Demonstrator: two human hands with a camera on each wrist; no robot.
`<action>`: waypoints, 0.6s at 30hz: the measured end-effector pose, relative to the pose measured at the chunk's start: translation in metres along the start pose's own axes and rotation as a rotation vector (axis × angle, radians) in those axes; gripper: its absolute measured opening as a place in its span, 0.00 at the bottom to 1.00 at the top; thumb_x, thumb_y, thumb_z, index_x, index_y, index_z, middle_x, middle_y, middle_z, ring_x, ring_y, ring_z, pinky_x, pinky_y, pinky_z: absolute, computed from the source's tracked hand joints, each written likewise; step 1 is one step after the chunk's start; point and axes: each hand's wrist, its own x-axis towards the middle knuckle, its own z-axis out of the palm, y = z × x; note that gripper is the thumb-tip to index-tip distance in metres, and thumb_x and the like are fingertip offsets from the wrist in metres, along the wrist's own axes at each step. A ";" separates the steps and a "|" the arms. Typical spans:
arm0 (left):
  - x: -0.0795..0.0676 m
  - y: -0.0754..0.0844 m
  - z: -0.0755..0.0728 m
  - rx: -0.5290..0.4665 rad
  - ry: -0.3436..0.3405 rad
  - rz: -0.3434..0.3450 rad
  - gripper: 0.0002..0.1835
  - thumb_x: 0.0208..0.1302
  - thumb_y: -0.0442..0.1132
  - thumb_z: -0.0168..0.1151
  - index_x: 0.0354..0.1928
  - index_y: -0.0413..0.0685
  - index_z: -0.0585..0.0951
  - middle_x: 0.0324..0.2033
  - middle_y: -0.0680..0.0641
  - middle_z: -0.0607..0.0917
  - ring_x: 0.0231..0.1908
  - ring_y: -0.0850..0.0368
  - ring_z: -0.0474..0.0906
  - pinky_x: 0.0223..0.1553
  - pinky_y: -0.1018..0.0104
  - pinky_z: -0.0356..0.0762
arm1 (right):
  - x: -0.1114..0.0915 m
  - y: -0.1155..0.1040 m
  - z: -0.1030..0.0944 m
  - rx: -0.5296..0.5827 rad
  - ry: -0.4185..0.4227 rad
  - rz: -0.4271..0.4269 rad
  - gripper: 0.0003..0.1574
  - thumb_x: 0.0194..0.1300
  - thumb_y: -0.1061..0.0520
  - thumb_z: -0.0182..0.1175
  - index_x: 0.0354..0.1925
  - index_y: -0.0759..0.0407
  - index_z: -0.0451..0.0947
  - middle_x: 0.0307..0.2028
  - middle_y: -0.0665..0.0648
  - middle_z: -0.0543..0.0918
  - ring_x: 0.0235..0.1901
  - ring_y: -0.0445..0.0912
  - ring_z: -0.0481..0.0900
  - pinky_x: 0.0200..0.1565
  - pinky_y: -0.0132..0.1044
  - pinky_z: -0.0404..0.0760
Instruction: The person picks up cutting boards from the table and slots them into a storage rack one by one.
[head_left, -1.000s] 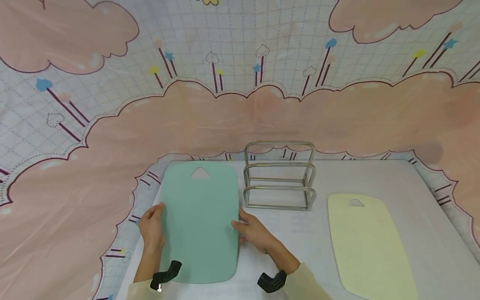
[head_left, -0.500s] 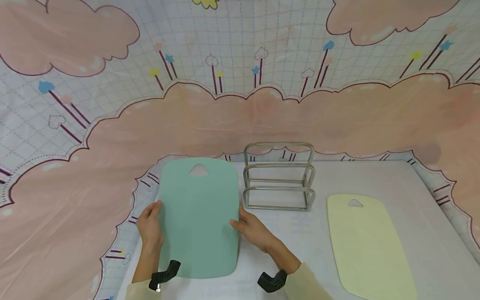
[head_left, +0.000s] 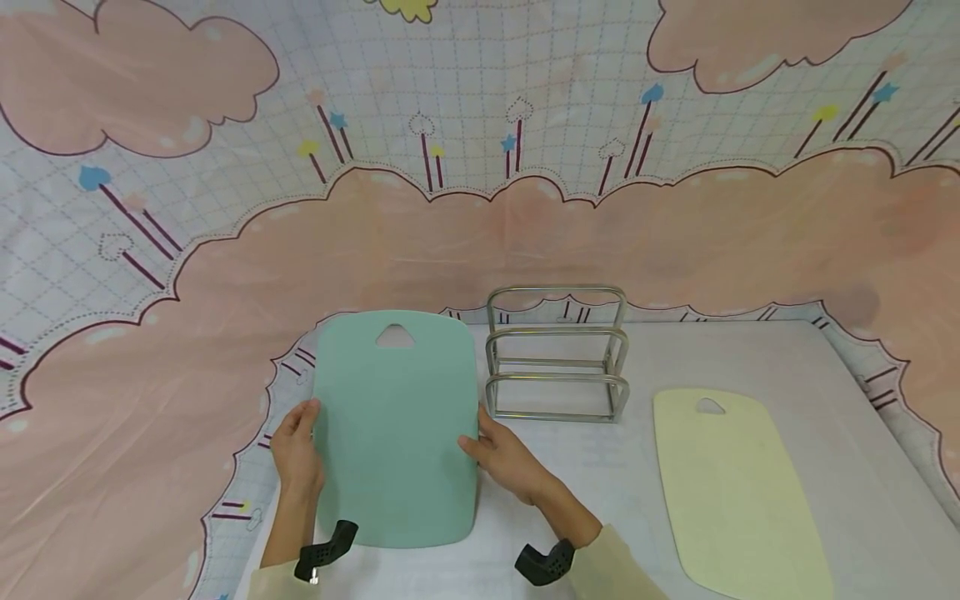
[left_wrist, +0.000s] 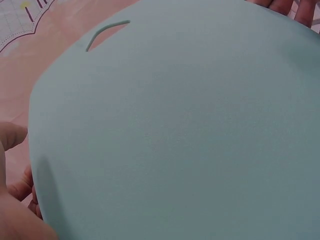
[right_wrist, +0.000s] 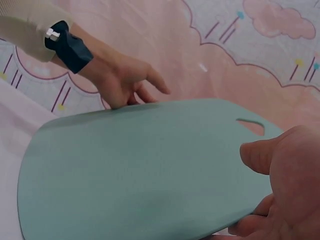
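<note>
Head view: teal round-cornered board (head_left: 397, 433)

I see the cutting board (head_left: 397, 433) between the left hand (head_left: 297, 446) and the right hand (head_left: 506, 454). Right of it, the rack (head_left: 555, 362) stands on the table (head_left: 832, 392); farther right, nearer the person, lies the second board (head_left: 738, 492).

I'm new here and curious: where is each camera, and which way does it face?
Head: worn there, looks forward and down at green board and rack; left hand, right hand show.
Left wrist: worn there, faces the green board; parts of both hands show.
Right wrist: worn there, faces the same; both hands show.
Wrist views share the board's handle hole.
</note>
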 end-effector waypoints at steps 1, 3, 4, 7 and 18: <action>0.000 0.000 0.000 -0.006 -0.003 0.000 0.04 0.66 0.38 0.62 0.32 0.47 0.80 0.38 0.53 0.74 0.46 0.61 0.64 0.52 0.70 0.56 | 0.000 0.000 0.000 -0.006 0.001 -0.004 0.45 0.74 0.50 0.50 0.75 0.57 0.37 0.73 0.60 0.50 0.66 0.57 0.60 0.59 0.54 0.67; 0.000 0.001 0.000 -0.030 -0.006 0.008 0.04 0.66 0.37 0.61 0.32 0.46 0.80 0.38 0.52 0.74 0.45 0.61 0.63 0.50 0.71 0.57 | 0.000 -0.002 0.000 -0.018 0.002 -0.011 0.45 0.74 0.50 0.50 0.76 0.56 0.36 0.73 0.58 0.48 0.67 0.56 0.58 0.60 0.53 0.66; 0.000 0.001 0.000 -0.041 -0.008 0.011 0.04 0.66 0.36 0.61 0.33 0.45 0.80 0.38 0.52 0.74 0.45 0.61 0.63 0.50 0.71 0.57 | 0.000 -0.003 0.001 -0.023 0.005 -0.014 0.45 0.74 0.50 0.50 0.76 0.55 0.35 0.74 0.58 0.47 0.68 0.56 0.58 0.60 0.52 0.66; 0.000 0.001 0.000 -0.071 -0.017 0.022 0.04 0.67 0.35 0.60 0.34 0.43 0.80 0.37 0.53 0.74 0.45 0.61 0.63 0.50 0.71 0.57 | -0.001 -0.007 0.002 -0.029 0.013 -0.008 0.46 0.75 0.50 0.49 0.75 0.55 0.32 0.74 0.58 0.43 0.68 0.55 0.56 0.62 0.51 0.64; -0.001 0.000 -0.001 -0.215 -0.011 0.047 0.06 0.68 0.30 0.57 0.32 0.43 0.80 0.33 0.53 0.76 0.40 0.61 0.63 0.46 0.71 0.57 | -0.003 -0.011 0.001 -0.041 -0.012 -0.033 0.54 0.72 0.43 0.51 0.74 0.50 0.23 0.74 0.59 0.40 0.68 0.53 0.56 0.63 0.47 0.62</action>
